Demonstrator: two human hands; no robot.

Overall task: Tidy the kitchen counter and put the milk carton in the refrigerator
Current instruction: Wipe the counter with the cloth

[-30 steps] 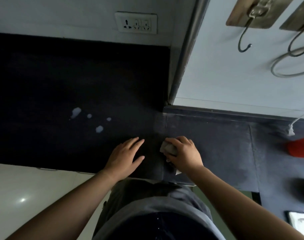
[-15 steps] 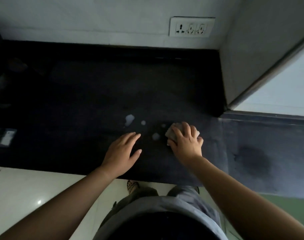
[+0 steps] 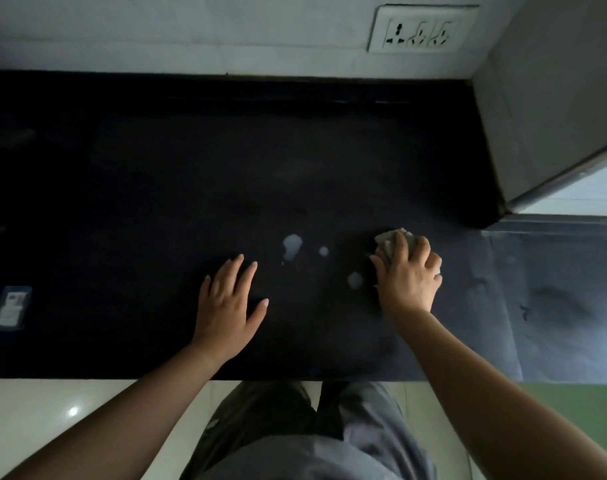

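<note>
Hands working at white spills on the dark table

The right hand is pressing a crumpled cloth onto the table, fingers clamped over it, just beside the white spills. The left hand is lying flat, fingers apart. No milk carton is showing.

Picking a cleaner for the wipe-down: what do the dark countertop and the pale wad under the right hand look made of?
Dark countertop: probably polished black stone, smooth with a faint sheen; the white spilled drops sit beaded on top. Pale wad under the right hand: crumpled and soft, cloth or paper tissue; I cannot tell which.
</note>
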